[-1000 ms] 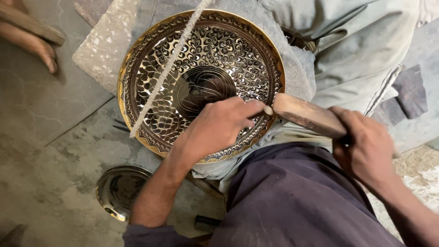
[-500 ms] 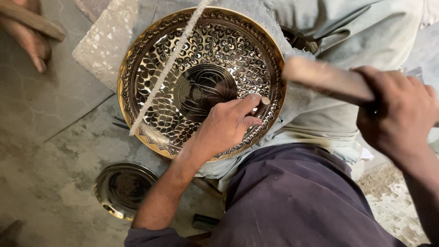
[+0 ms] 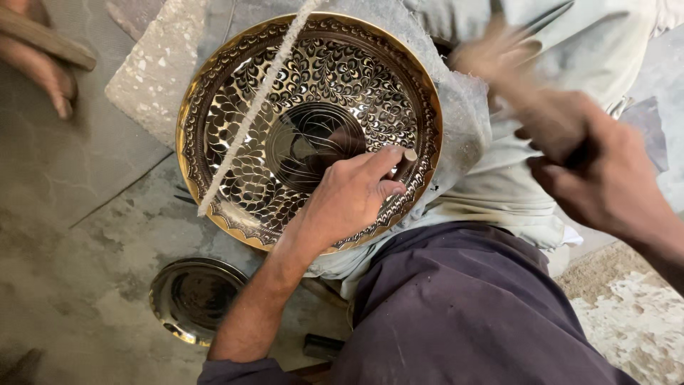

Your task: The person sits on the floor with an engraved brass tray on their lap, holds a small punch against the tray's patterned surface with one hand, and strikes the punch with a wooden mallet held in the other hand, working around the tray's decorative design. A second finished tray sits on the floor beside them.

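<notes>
A large round brass plate [image 3: 242, 135], engraved all over with dark leaf and scroll patterns around a plain ringed centre, leans tilted against a grey cloth [image 3: 463, 121] draped over the seated person's lap, its lower rim close to the stone floor [image 3: 78, 235]. The left hand [image 3: 349, 199] rests on the plate's lower right part, its fingers [image 3: 385, 191] curled tightly around a small punch or chisel [image 3: 407, 157], whose blunt top end sticks up just above the thumb while its tip meets the engraved band near the rim. The right hand [image 3: 598, 178] is raised to the right of the plate, well apart from it, its fingers closed around a handle; the tool it carries is smeared by motion blur, so only a pale brownish streak [image 3: 491, 57] shows up and to the left of the fist, and its kind cannot be told. A pale twisted cord [image 3: 253, 107] runs diagonally across the plate's left half, from the top edge of the view down past the lower left rim. Dark purple trousers [image 3: 463, 314] fill the lower middle of the view. On the floor below the plate lies a smaller, plain shiny metal dish [image 3: 192, 299], and a small dark block [image 3: 322, 346] sits beside the left forearm. At the upper left, another person's foot [image 3: 43, 71] rests under a wooden stick [image 3: 50, 39].
</notes>
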